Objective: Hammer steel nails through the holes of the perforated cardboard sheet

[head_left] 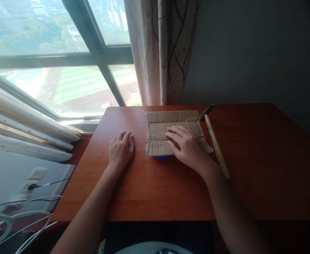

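A tan cardboard sheet [159, 130], punched with rows of small holes and creased across, lies raised over a blue object [162, 158] whose rim peeks out at its front edge. Over the right part of the sheet is my right hand [188, 144], palm down, fingers stretched and slightly apart; nothing shows in them. My left hand [121, 148] rests on the table left of the sheet with its fingers curled in. Small dark shiny pieces [129, 144] show between its thumb and index finger; their exact kind is too small to tell.
A wooden rod [217, 146] lies right of the cardboard, with a dark flat bar [206, 112] behind it. The brown table [149, 201] meets a window and curtain [162, 53] at the back. Cables and a wall socket [38, 173] are at left.
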`<state>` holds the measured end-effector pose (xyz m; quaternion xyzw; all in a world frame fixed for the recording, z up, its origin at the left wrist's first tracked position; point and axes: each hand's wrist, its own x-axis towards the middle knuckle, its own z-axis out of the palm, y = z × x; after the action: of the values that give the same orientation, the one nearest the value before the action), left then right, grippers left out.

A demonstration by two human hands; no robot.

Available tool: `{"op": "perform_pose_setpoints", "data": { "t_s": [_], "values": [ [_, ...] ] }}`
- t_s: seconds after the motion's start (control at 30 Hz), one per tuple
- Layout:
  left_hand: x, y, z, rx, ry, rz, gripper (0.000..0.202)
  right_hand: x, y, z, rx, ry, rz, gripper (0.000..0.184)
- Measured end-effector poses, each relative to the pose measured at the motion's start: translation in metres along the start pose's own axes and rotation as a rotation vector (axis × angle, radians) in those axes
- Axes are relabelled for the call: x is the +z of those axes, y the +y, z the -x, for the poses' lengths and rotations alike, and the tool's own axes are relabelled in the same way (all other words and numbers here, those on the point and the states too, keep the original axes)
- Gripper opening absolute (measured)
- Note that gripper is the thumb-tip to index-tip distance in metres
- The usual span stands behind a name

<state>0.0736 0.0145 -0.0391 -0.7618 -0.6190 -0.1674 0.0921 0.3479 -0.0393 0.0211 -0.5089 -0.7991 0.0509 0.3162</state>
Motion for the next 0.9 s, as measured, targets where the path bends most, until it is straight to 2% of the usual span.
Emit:
{"op": "perform_pose_setpoints", "data": {
  "t_s": [0.33, 0.7, 0.9],
  "values": [
    [0.003, -0.003, -0.011, -0.046, -0.004, 0.031, 0.038, 0.0, -0.001, 0.0, -0.006, 0.004, 0.011, 0.029],
    [-0.001, -0.009, -0.006, -0.088, 0.002, 0.102, 0.037, 0.0, -0.001, 0.0, -0.006, 0.005, 0.004, 0.029],
    [-0.005, -0.012, 0.001, -0.057, -0.029, 0.092, 0.04, 0.0, 0.0, 0.001, -0.007, -0.001, 0.011, 0.029]
  ]
}}
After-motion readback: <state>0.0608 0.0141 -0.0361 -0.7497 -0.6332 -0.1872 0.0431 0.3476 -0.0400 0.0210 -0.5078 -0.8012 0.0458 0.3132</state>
